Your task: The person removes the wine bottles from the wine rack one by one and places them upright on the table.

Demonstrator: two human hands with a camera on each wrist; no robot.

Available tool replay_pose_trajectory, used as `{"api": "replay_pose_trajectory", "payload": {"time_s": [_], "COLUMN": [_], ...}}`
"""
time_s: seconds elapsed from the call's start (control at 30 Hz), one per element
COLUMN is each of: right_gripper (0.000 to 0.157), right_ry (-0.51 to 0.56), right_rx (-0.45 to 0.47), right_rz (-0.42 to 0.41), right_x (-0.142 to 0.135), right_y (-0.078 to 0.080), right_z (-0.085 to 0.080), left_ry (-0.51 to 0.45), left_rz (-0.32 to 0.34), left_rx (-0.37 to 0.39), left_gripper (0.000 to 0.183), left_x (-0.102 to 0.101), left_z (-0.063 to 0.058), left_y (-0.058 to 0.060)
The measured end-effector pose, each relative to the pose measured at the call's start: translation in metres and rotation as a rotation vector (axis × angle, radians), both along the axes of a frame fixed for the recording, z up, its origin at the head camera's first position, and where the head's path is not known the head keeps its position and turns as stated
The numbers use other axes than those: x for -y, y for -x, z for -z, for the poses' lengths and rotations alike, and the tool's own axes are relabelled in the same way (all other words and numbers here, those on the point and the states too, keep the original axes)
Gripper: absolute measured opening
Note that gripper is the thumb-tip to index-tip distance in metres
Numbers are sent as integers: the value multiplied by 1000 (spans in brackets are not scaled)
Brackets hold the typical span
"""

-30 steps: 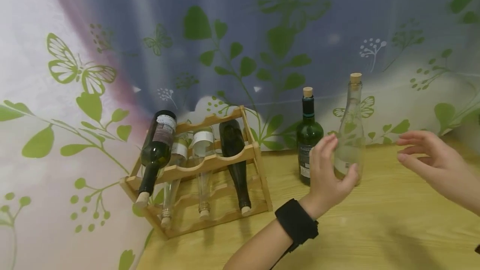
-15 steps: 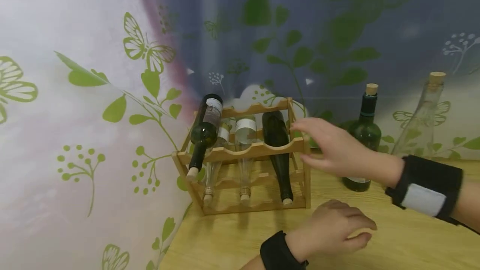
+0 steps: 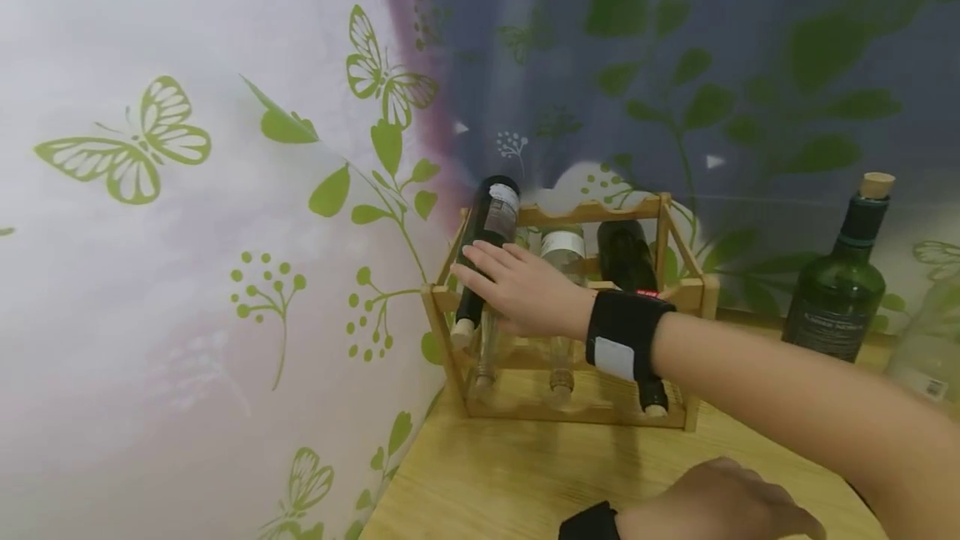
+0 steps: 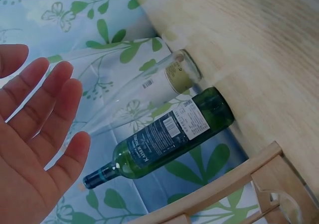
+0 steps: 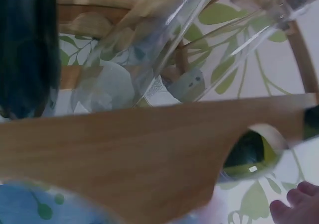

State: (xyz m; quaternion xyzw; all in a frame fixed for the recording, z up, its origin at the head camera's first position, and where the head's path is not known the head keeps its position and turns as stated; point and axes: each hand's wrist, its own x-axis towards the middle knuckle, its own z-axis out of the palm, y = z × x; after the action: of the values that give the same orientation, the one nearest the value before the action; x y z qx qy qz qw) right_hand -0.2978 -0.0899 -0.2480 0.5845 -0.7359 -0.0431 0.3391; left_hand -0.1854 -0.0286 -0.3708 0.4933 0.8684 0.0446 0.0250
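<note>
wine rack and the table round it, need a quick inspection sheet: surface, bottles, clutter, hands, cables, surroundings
Surface: wood-grained table bearing a wooden rack
Bottles: corked dark bottle on the rack's upper rails; two clear bottles and second dark bottle lower down; green bottle and standing clear bottle upright beside it
Clutter: nothing seen
Hands: right hand at the upper bottle, fingers extended, contact unclear; left hand holding nothing
Cables: nothing clearly seen
Surroundings: leaf-and-butterfly print covering behind

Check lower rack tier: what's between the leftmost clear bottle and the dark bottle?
Another clear bottle, partly hidden by the right hand; the head view shows it.
</note>
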Motion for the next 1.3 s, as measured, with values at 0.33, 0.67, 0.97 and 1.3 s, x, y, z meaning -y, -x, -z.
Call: {"api": "replay_pose_trajectory", "payload": {"time_s": [0.33, 0.67, 0.97, 1.3], "right_gripper": [59, 30, 27, 28], "right_ry": [13, -152, -108, 19], "right_rx": [-49, -89, -32, -135], "right_rz": [53, 51, -43, -216], "right_x": [36, 30, 23, 5], "right_y": [19, 16, 13, -3], "right_z": [11, 3, 5, -20], "left_ry": [30, -33, -31, 13], "left_rz": [-137, -71, -47, -96], "left_rx": [80, 45, 71, 91], "left_gripper": [43, 44, 43, 42], "left_x": [10, 18, 18, 7], "left_z": [0, -1, -4, -9], "left_y": [-10, -17, -21, -20]}}
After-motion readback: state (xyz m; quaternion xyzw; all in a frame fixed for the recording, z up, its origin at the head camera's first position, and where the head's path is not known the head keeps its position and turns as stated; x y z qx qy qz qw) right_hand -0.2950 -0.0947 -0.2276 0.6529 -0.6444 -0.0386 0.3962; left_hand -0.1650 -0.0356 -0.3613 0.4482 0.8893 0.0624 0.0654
